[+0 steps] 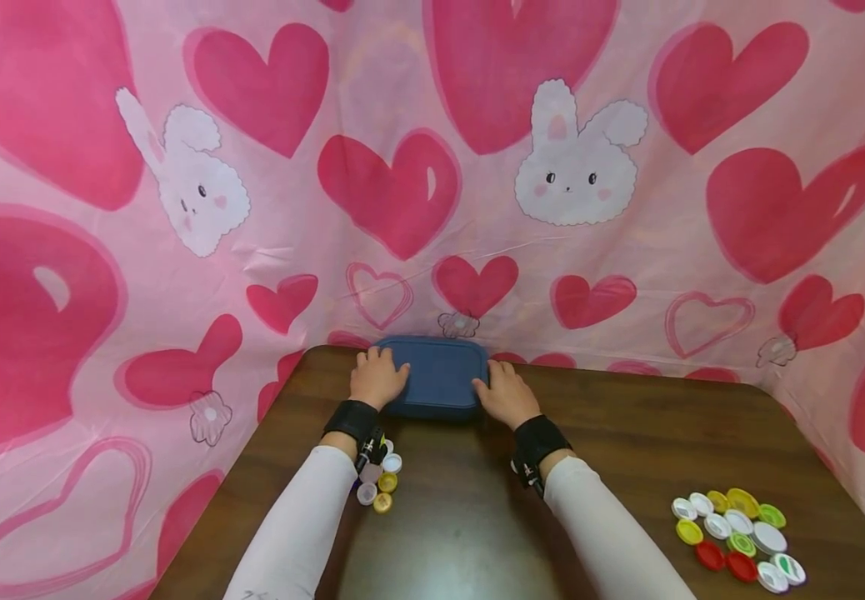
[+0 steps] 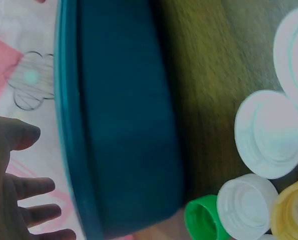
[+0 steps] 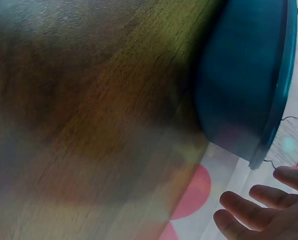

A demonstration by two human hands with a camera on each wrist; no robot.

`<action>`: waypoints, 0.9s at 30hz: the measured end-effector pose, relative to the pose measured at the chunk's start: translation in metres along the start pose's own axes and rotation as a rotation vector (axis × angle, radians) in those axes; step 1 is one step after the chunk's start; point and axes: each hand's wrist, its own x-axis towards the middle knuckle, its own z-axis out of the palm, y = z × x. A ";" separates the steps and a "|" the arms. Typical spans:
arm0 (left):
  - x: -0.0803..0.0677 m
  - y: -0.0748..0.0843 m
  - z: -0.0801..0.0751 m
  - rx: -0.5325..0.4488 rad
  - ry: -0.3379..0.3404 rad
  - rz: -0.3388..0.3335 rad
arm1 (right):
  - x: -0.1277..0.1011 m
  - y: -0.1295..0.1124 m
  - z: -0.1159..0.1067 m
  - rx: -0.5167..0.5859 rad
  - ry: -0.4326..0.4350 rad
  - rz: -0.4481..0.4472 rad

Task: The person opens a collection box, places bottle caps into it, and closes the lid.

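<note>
White sleeves point(image 1: 297, 525) reach in from the near side over the dark wood-grain surface point(image 1: 432, 533). At the near right lies a cluster of plastic bottle caps point(image 1: 738, 522), white, yellow, green and red, close together. A smaller group of caps point(image 1: 387, 482), mostly white and yellow, sits beside the left wrist; the left wrist view also shows a green cap point(image 2: 193, 220) there. Beyond the black wrist straps point(image 1: 351, 419), the left hand point(image 1: 378, 377) and right hand point(image 1: 506, 395) flank a blue lidded box point(image 1: 440, 371), fingers extended and spread wide, neither wrapped round it; whether the fingertips touch its rim cannot be told. The box stands at the surface's far edge, against a pink cloth point(image 1: 492, 225) printed with hearts and rabbits.
</note>
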 end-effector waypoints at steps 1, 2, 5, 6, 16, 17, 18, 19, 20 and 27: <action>0.001 -0.003 0.002 -0.009 -0.007 -0.012 | 0.002 0.000 0.001 0.007 -0.003 0.005; 0.001 -0.005 0.003 -0.018 -0.013 -0.022 | 0.003 0.000 0.003 0.010 -0.007 0.010; 0.003 -0.011 0.006 -0.050 -0.037 -0.054 | 0.007 0.000 0.006 0.027 -0.019 0.040; 0.004 -0.012 0.006 -0.062 -0.045 -0.061 | 0.008 0.000 0.007 0.025 -0.020 0.045; 0.007 -0.017 0.007 -0.065 -0.104 -0.065 | 0.016 -0.002 0.014 0.019 -0.063 0.072; 0.007 -0.017 0.008 -0.063 -0.108 -0.061 | 0.016 -0.002 0.015 0.012 -0.064 0.070; 0.007 -0.017 0.008 -0.057 -0.113 -0.058 | 0.016 -0.002 0.015 0.007 -0.067 0.070; 0.006 -0.017 0.008 -0.054 -0.116 -0.054 | 0.015 -0.001 0.016 0.004 -0.068 0.068; 0.006 -0.016 0.008 -0.050 -0.116 -0.050 | 0.015 0.000 0.016 0.004 -0.070 0.066; 0.003 -0.010 0.006 -0.019 -0.113 -0.011 | 0.014 0.010 0.014 0.057 -0.101 0.069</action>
